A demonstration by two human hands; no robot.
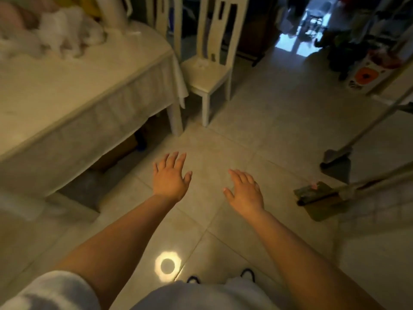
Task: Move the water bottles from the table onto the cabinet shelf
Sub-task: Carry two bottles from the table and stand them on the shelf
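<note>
Two bare forearms reach out over a pale tiled floor (257,121), which fills most of the head view, its grout lines running diagonally. From nine to eleven o'clock stands a table (67,90) draped in a cream tablecloth whose hem hangs down along the near edge, with dark space beneath it. On the far end of that table, at about eleven o'clock, sits a blurred cluster of whitish, translucent shapes (64,34); these may be the water bottles, but the blur is too strong to tell, and neither their long axis nor which way they point can be read. Beside them a thick white cylinder (114,12) rises out of the top edge. At twelve o'clock a cream wooden chair (212,70) with a slatted back stands just beside the table's corner, its seat facing the viewer. At three o'clock two long-handled cleaning tools lean in from the right: a dark-headed broom (335,161) farther off and a flat mop head (321,198) nearer. At one to two o'clock a patterned white container (366,74) with an orange spot stands among dark clutter, and a bright doorway glows beyond. The left hand (171,177) is released, palm down, fingers spread and straight, holding nothing. The right hand (244,191) is likewise released, fingers extended, well apart from the left. At six o'clock a ring of light (168,266) lies on the floor near two dark shoe tips.
</note>
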